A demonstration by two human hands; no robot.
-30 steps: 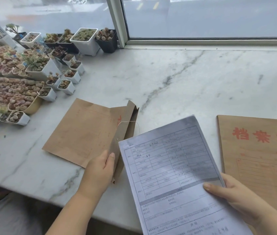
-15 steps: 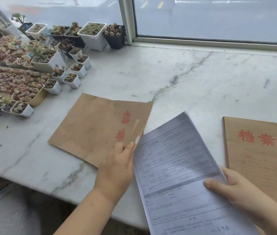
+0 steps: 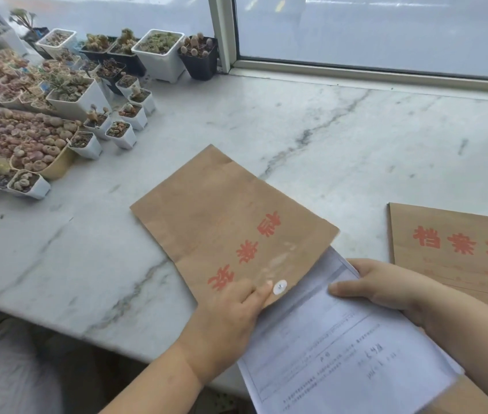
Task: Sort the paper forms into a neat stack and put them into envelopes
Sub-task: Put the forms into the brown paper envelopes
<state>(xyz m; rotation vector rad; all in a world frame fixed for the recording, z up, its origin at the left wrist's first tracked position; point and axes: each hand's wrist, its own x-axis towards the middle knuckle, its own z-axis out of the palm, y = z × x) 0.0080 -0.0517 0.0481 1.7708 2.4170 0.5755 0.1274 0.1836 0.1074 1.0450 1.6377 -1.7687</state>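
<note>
A brown envelope [image 3: 222, 222] with red characters lies on the marble counter, its mouth toward me. My left hand [image 3: 230, 312] grips the envelope's near edge beside the white button clasp [image 3: 279, 287]. A stack of printed paper forms [image 3: 335, 345] has its top end tucked inside the envelope mouth; most of the stack sticks out toward me. My right hand [image 3: 386, 285] holds the forms at their right edge, thumb on top. A second brown envelope [image 3: 458, 249] with red characters lies flat at the right.
Many small white and black pots of succulents [image 3: 81, 94] crowd the left of the white marble counter [image 3: 326, 138]. A window frame [image 3: 225, 34] runs along the back. The counter's front edge [image 3: 57, 324] is close to my body.
The envelope's flap went from raised to flat, red characters now up. My right hand pushed the forms forward, so their top end is now inside the envelope mouth. My left hand stayed at the envelope's near edge.
</note>
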